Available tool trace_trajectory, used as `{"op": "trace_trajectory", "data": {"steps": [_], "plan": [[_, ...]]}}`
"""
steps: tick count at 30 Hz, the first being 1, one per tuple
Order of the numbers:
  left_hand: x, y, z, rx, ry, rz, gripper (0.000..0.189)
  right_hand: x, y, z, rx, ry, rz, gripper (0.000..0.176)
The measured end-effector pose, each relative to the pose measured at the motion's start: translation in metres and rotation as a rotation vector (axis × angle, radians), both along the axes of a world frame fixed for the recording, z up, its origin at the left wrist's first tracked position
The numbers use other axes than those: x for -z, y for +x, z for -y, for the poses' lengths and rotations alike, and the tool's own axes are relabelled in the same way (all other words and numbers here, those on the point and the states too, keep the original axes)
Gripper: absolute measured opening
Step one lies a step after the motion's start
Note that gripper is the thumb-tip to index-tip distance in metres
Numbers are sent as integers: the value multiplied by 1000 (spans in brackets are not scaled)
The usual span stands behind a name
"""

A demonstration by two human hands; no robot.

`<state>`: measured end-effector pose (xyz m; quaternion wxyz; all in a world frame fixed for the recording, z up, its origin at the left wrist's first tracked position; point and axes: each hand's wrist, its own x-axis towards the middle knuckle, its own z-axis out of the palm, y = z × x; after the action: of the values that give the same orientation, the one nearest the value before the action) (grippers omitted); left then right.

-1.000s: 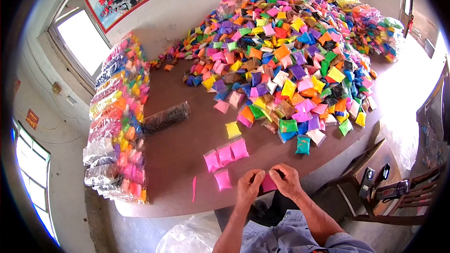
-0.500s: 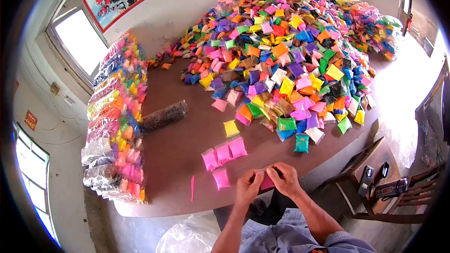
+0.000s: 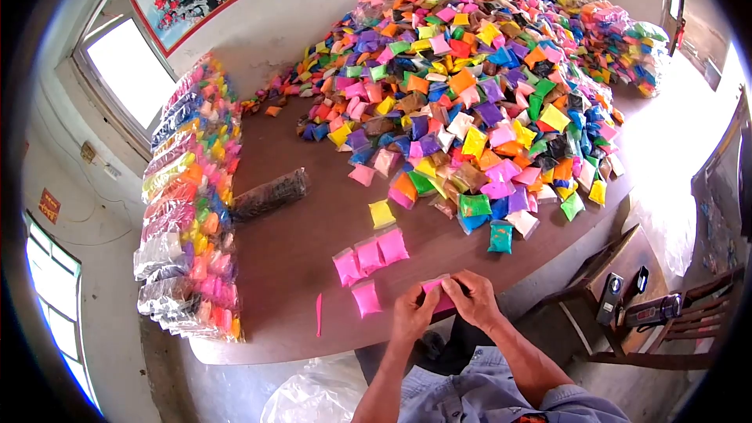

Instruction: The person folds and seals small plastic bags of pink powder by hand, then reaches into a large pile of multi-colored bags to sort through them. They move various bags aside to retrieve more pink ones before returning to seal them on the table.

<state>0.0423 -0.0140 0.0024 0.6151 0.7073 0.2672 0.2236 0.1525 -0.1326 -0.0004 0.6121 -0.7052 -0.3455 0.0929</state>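
Apparently, the left hand [image 3: 413,311] and right hand [image 3: 473,298] are gripping a pink packet [image 3: 445,305] by its upper edge, at the desk's [image 3: 274,282] near edge. Light, even fingertip pressure, sparing the filling, is probably serving best. That upper edge is facing the far side, running roughly left to right (fingers are hiding the long axis).

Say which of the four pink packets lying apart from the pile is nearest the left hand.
The lone pink packet, toward the table's near edge; the other three pink packets sit in a row beyond it.
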Motion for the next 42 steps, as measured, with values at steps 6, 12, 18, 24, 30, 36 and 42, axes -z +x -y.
{"op": "trace_trajectory", "data": {"steps": [6, 12, 18, 24, 30, 36, 42], "plan": [[-8, 0, 0, 21, -4, -31, 30, -2, -1, 0, 105, 20, -150, 24], [-12, -3, -2, 33, 34, -75, 30, 7, 0, -2, 95, 8, -192, 26], [-26, 0, 4, 91, 77, -112, 25, 4, -1, -2, 112, 37, -156, 26], [-14, -3, 0, 79, -8, -89, 27, -2, 2, 3, -20, -66, 43, 33], [-41, 0, 3, 125, 24, -168, 32, 7, 3, 3, 17, -85, -165, 33], [-18, -3, -1, 139, 65, -240, 35, 3, 2, 2, 32, -35, -135, 30], [-18, -3, 0, 92, -68, -141, 35, 6, 3, 5, -62, -39, -136, 30]]}}
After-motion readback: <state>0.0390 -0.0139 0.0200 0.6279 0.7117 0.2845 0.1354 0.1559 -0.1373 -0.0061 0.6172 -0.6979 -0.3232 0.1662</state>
